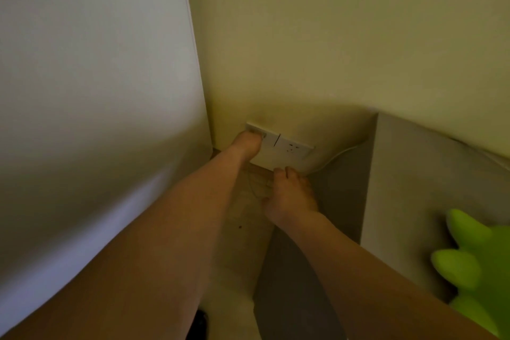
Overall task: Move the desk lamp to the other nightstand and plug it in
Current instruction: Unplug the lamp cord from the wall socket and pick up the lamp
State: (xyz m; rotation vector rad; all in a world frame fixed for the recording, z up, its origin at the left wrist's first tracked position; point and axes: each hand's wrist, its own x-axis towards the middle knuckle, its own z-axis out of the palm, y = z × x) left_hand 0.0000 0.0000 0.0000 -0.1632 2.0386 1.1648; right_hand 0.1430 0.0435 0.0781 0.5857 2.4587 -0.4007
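Observation:
The desk lamp itself is out of view. Two white wall plates sit low in the corner: a left plate (269, 142) and a socket plate (294, 148) with visible holes. My left hand (247, 146) reaches to the left plate, its fingertips bunched on a small grey piece that looks like the plug (262, 135). My right hand (289, 196) rests palm down on the wooden nightstand top (242, 218), fingers apart, just below the sockets. A white cord (342, 153) runs along the wall from the right to my right fingers. A thinner cord (252, 183) lies between my hands.
A tall white panel (96, 91) closes off the left side. A grey padded headboard (414, 179) stands to the right, with a bright green plush toy (474, 265) at the right edge. The yellow wall (331, 36) is straight ahead.

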